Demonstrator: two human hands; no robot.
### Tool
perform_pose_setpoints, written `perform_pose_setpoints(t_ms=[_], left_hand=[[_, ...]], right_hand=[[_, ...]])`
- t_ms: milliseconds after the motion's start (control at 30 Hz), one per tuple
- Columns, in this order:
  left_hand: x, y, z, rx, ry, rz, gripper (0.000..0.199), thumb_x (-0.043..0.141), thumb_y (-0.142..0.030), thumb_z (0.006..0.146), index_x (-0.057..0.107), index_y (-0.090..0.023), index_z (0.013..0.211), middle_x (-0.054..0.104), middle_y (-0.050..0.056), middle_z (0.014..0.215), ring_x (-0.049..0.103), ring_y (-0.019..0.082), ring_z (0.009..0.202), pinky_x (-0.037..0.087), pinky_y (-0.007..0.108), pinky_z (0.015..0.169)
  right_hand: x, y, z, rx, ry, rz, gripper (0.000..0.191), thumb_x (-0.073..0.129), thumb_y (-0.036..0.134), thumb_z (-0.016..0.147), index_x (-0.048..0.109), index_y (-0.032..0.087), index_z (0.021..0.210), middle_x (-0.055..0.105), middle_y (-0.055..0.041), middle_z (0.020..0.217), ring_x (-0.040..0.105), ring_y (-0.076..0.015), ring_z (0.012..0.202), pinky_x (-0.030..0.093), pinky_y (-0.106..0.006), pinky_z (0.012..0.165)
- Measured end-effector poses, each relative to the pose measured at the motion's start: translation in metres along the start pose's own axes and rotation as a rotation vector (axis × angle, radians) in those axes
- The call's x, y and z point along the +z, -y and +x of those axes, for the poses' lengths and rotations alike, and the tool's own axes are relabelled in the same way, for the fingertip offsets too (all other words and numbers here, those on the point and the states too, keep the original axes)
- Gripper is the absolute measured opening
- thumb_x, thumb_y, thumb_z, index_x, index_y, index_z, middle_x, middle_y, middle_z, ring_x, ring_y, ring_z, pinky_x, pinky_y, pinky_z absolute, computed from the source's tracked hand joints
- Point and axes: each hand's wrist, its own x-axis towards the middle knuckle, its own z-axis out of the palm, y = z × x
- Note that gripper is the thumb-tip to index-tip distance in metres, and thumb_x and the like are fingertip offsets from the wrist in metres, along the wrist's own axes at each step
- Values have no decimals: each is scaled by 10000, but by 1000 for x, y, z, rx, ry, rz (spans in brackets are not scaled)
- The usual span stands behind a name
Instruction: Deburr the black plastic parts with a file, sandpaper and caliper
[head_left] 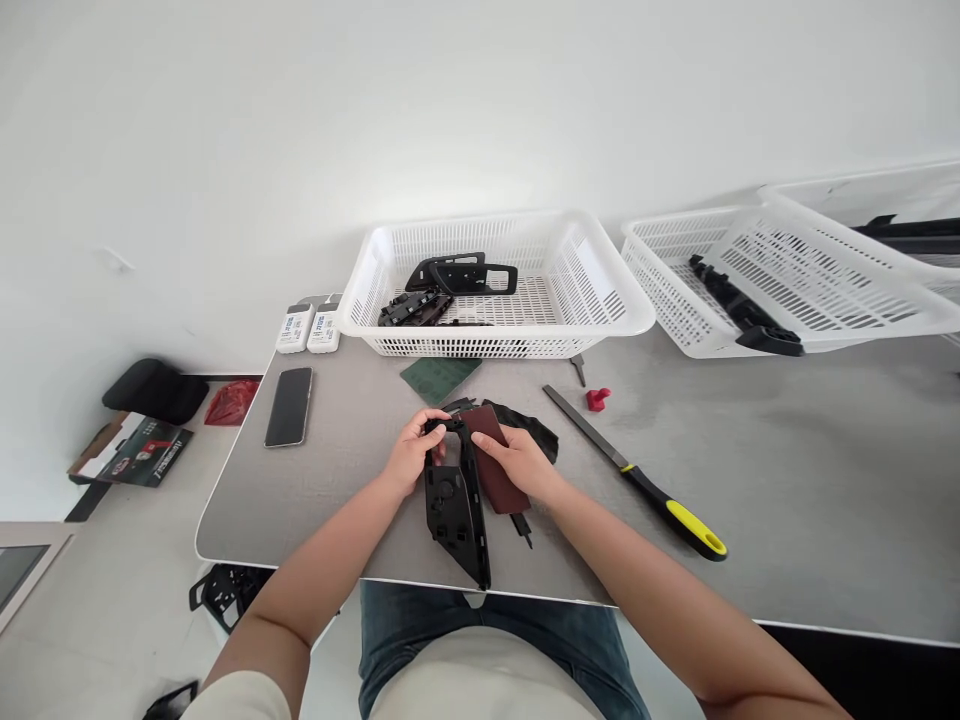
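My left hand (415,450) is closed round the upper left edge of a black plastic part (454,510), which has an opening at its top and tapers to a point near the table's front edge. Against the part's right side lies a dark red sandpaper sheet (504,480), pinched in my right hand (521,460) with the thumb on top. Behind my hands, partly covered, are a black cloth-like piece (536,430) and other dark pieces. A thin black piece (521,528) sticks out below the sheet.
A white basket (495,346) with black parts stands behind; more baskets (712,340) are at right. A file (645,490), a red piece (597,399), a green sheet (441,377), a phone (289,407) and two white devices (309,328) lie on the grey table (810,480).
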Motion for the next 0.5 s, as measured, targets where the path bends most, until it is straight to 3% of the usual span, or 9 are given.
perform_pose_setpoints(t_ms=[133, 267, 500], left_hand=[[-1, -2, 3, -112, -85, -97, 353, 699, -420, 598, 505, -209, 803, 404, -93, 451, 346, 65, 369, 197, 183, 367], [-1, -5, 3, -143, -108, -10, 441, 796, -419, 543, 461, -210, 741, 298, -130, 411, 224, 25, 327, 116, 179, 368], [1, -5, 2, -193, -116, 77, 441, 825, -464, 490, 621, -152, 726, 337, -99, 371, 227, 23, 327, 113, 197, 365]], right_hand=[[-5, 4, 0, 72, -52, 70, 246, 639, 391, 689, 624, 194, 837, 669, -6, 680, 605, -176, 584, 469, -292, 525], [-5, 8, -3, 107, -54, 67, 199, 645, 341, 670, 636, 189, 798, 675, -10, 685, 594, -161, 560, 453, -272, 494], [1, 5, -5, 80, -8, -54, 285, 696, 431, 635, 656, 167, 732, 665, -17, 665, 575, -159, 583, 428, -269, 500]])
